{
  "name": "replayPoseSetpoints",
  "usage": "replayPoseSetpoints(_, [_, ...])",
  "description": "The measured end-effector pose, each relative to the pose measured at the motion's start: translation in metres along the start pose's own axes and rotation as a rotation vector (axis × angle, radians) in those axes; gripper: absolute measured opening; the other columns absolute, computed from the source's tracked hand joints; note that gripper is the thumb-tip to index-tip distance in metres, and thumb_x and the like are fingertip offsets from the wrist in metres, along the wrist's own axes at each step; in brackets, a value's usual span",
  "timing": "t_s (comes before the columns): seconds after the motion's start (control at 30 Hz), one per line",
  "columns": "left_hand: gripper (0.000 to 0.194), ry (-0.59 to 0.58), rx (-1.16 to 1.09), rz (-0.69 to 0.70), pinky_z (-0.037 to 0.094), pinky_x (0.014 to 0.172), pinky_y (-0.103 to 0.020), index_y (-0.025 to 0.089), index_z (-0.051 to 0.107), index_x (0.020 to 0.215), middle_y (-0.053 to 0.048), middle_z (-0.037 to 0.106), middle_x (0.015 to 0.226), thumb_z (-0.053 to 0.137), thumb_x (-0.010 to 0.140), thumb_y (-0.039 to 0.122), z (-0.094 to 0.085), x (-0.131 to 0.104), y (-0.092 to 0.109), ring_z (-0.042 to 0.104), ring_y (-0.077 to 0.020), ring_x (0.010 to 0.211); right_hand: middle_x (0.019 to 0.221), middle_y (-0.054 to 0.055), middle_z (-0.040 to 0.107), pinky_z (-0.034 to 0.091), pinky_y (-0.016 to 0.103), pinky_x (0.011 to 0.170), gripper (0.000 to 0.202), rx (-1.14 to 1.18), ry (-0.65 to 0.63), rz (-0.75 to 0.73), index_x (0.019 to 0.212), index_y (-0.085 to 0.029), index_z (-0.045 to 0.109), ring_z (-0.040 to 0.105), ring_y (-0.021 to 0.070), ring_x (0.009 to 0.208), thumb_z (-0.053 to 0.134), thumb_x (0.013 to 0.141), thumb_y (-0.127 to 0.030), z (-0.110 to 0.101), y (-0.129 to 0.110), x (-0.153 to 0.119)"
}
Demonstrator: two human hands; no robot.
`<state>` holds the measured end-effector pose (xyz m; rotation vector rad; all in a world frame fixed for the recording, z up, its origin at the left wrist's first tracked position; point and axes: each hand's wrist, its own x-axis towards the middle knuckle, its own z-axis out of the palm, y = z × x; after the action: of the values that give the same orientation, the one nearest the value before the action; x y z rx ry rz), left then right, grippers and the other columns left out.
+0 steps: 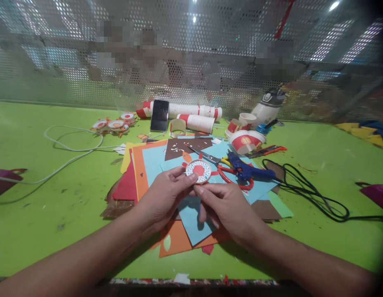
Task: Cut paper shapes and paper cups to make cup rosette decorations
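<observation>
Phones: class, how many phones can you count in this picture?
1. The phone leans, screen dark, against the lying stack of paper cups at the back of the table. Others may be hidden under the coloured paper sheets.

place: craft workshop | signs: coloured paper sheets (154,163), glue gun (245,169), scissors (216,161), paper cups (199,123), green worktable (55,206)

Round paper disc (198,170) pinched between left hand (166,194) and right hand (225,206), coloured paper sheets (148,165) spread on green desk (55,206), scissors (210,158) and blue glue gun (245,168) laid just behind, paper cups (197,122) and phone (159,115) farther back.
</observation>
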<state>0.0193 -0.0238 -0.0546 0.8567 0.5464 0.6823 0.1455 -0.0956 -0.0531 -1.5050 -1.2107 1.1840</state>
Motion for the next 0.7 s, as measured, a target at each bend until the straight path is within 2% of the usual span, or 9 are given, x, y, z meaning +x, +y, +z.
replayPoseSetpoints(0.1, [0.026,0.043,0.015,-0.029,0.049,0.067,-0.027,0.011,0.059,0.095,-0.009,0.068,0.083,0.07,0.073,0.02,-0.001,0.0,0.001,0.063,-0.0145,0.069,0.043,-0.001,0.053,0.026,0.02,0.037,0.049,-0.067,-0.028,-0.005,0.05,-0.016,0.057,0.034,0.0055,0.035,0.044,0.09,-0.041,-0.001,-0.003,-0.003])
replayPoseSetpoints(0.17, [0.022,0.052,0.023,-0.031,0.051,0.067,-0.028,0.011,0.059,0.093,-0.009,0.068,0.086,0.069,0.074,0.019,-0.001,0.001,0.003,0.063,-0.0151,0.07,0.044,-0.002,0.053,0.028,0.021,0.039,0.046,-0.143,0.002,-0.052,0.05,-0.017,0.058,0.036,0.0065,0.038,0.046,0.089,-0.039,-0.006,-0.009,-0.006])
replayPoseSetpoints(0.2, [0.02,0.048,0.024,-0.028,0.051,0.067,-0.028,0.011,0.06,0.092,-0.009,0.068,0.085,0.068,0.075,0.018,-0.002,0.001,0.003,0.063,-0.015,0.07,0.044,-0.002,0.053,0.029,0.021,0.04,0.044,-0.184,0.052,-0.094,0.051,-0.017,0.058,0.038,0.0072,0.039,0.048,0.088,-0.038,-0.009,-0.013,-0.007])
replayPoseSetpoints(0.33, [0.019,0.018,0.026,-0.031,0.053,0.068,-0.026,0.01,0.062,0.093,-0.01,0.068,0.086,0.067,0.075,0.015,-0.003,0.002,0.006,0.064,-0.0142,0.07,0.045,-0.004,0.048,0.033,0.022,0.044,0.031,-0.253,0.41,-0.262,0.058,-0.018,0.059,0.041,0.0089,0.044,0.057,0.083,-0.036,-0.033,-0.025,-0.005])
replayPoseSetpoints(0.4, [0.022,0.016,0.038,-0.055,0.054,0.071,-0.028,0.01,0.063,0.096,-0.012,0.068,0.092,0.067,0.076,0.016,-0.004,0.001,0.006,0.065,-0.0156,0.074,0.047,-0.004,0.048,0.033,0.022,0.043,0.03,-0.226,0.488,-0.266,0.061,-0.018,0.059,0.04,0.0083,0.044,0.057,0.083,-0.038,-0.045,-0.025,0.002])
replayPoseSetpoints(0.47, [0.027,0.026,0.064,-0.086,0.055,0.074,-0.03,0.01,0.062,0.101,-0.014,0.068,0.098,0.068,0.075,0.018,-0.004,0.0,0.005,0.065,-0.0178,0.078,0.053,-0.003,0.051,0.033,0.022,0.043,0.028,-0.182,0.446,-0.23,0.066,-0.018,0.059,0.042,0.0082,0.046,0.058,0.082,-0.041,-0.054,-0.022,0.011])
replayPoseSetpoints(0.6, [0.034,0.037,0.129,-0.104,0.054,0.074,-0.027,0.01,0.061,0.105,-0.012,0.068,0.098,0.07,0.074,0.019,-0.003,-0.001,0.005,0.065,-0.0169,0.08,0.062,-0.001,0.055,0.036,0.022,0.047,0.036,-0.098,0.195,-0.1,0.072,-0.016,0.061,0.045,0.0089,0.052,0.061,0.076,-0.052,-0.058,-0.015,0.02])
replayPoseSetpoints(0.7, [0.033,0.007,0.177,-0.108,0.053,0.075,-0.026,0.011,0.061,0.105,-0.011,0.068,0.098,0.07,0.074,0.019,0.0,-0.003,0.006,0.064,-0.0136,0.076,0.064,0.0,0.056,0.036,0.022,0.051,0.037,-0.057,0.037,-0.063,0.072,-0.014,0.064,0.045,0.0087,0.056,0.063,0.075,-0.051,-0.054,-0.015,0.018])
